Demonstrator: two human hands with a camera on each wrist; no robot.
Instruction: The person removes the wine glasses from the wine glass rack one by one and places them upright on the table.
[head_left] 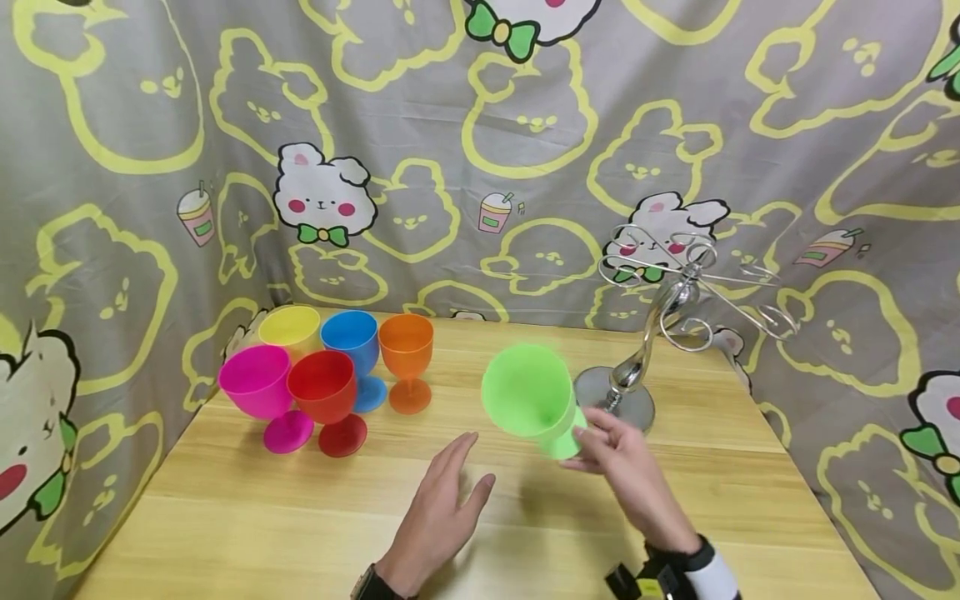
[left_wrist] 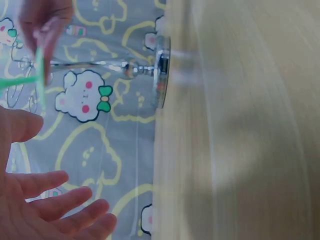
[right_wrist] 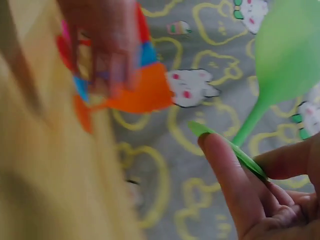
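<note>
A green plastic goblet (head_left: 527, 390) is held above the table by my right hand (head_left: 626, 467), tilted so its open mouth faces the head camera. In the right wrist view, thumb and fingers pinch the rim of the goblet's round foot (right_wrist: 245, 162). My left hand (head_left: 442, 512) is held over the table to the left of the goblet, fingers extended and thumb spread, holding nothing. In the left wrist view its fingers (left_wrist: 65, 210) are apart. Behind my right hand stands a silver metal rack (head_left: 637, 358) with a round base and curled wire arms.
Several goblets stand grouped at the table's left: yellow (head_left: 288, 329), blue (head_left: 351, 340), orange (head_left: 407, 346), magenta (head_left: 257, 383) and red (head_left: 322, 387). The wooden table (head_left: 262, 533) meets a patterned grey curtain (head_left: 420, 108) at its back and sides.
</note>
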